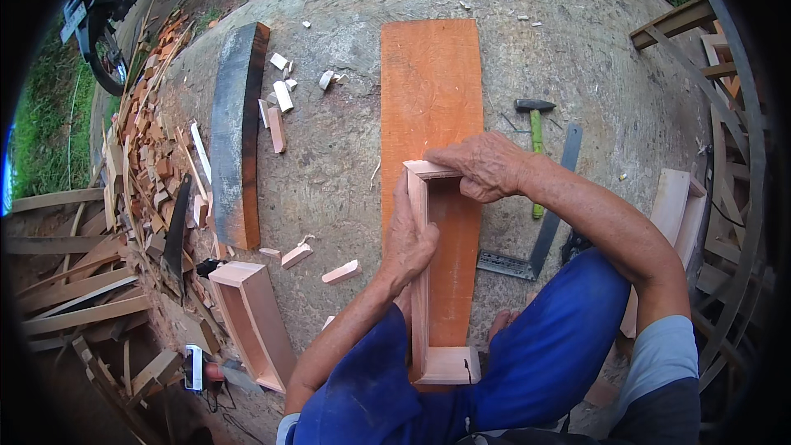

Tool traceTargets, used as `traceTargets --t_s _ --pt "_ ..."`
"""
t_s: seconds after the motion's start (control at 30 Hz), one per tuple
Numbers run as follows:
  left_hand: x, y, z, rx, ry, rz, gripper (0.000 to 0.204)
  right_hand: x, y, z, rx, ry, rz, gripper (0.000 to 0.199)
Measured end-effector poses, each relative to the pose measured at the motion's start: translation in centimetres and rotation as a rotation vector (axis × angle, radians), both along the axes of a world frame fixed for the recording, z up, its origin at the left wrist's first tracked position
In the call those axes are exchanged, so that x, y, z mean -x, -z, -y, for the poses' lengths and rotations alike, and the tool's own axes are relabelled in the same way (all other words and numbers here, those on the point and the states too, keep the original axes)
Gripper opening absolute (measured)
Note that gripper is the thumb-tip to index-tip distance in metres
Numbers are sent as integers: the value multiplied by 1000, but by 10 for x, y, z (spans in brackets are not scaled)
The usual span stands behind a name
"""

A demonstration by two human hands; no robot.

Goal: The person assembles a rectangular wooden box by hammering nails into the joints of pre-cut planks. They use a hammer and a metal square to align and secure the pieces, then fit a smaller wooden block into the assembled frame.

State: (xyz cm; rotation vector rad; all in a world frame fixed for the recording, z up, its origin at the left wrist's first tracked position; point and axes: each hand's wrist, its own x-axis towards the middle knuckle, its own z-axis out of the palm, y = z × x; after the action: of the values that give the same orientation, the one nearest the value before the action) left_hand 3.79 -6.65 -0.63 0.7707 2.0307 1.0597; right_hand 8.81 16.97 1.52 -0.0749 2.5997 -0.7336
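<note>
A U-shaped frame [420, 305] of pale pinkish wood lies over a long orange-brown board [431, 74], one long side and two short ends showing. My left hand [412, 239] is wrapped round its long left side near the far corner. With my right hand [490, 166] I hold the far end piece, index finger stretched along its top toward that corner and the other fingers curled at its inner side. To the right lie a hammer [536, 136] with a green handle, a few nails [511, 122] and a metal try square [548, 231].
A similar wooden frame [268, 321] stands at left, and another [677, 206] at right. A thick dark-faced plank [235, 132] lies left among small offcuts [283, 96]. Scrap wood [156, 148] is heaped beyond, below a parked motorcycle [103, 37]. Timber [725, 140] leans along the right.
</note>
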Motion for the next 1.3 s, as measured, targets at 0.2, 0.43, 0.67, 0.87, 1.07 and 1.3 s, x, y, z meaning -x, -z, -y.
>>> traceTargets --t_s 0.2,0.43,0.67,0.87,1.07,1.3 --pt "17 19 -21 -151 -87 76 84 -7 -3 -1 48 2 -80 53" --pt "14 20 -18 -74 -83 107 67 -20 2 20 7 95 -164 46" --pt "14 31 -18 -115 -73 79 71 -15 8 18 -30 24 -140 32" --pt "16 19 -20 -37 -48 137 73 -22 14 30 -42 117 -173 32" --pt "13 17 -20 -53 -56 95 71 -18 15 24 -18 56 -139 34" --pt "13 18 -20 -63 -102 179 65 -16 18 18 65 26 -202 45"
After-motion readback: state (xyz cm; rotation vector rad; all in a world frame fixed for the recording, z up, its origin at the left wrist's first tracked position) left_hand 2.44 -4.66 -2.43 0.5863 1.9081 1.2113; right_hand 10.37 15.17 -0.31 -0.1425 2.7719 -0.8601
